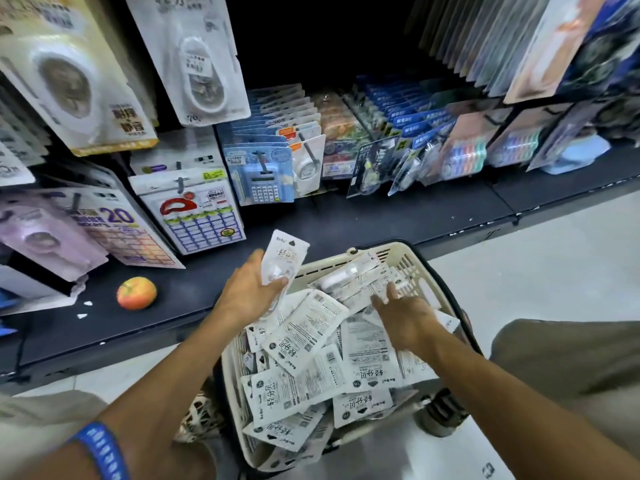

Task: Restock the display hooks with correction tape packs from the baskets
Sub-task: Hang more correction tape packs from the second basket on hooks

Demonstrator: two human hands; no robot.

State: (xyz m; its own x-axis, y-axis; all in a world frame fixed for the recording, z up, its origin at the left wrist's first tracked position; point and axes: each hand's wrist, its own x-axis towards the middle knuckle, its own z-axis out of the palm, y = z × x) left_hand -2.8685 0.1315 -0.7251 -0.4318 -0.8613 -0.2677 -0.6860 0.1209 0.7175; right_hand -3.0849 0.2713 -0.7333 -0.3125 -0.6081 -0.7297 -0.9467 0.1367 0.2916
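basket [420, 268]: cream, on the floor in front of me, full of loose white correction tape packs [304, 336].
right hand [403, 315]: fingers spread, flat on the pile, gripped nothing.
left hand [251, 289]: held one pack [284, 259] upright above basket's far-left rim.
shelf [363, 220]: dark; apple [136, 293] left; carded packs hung on hooks behind.
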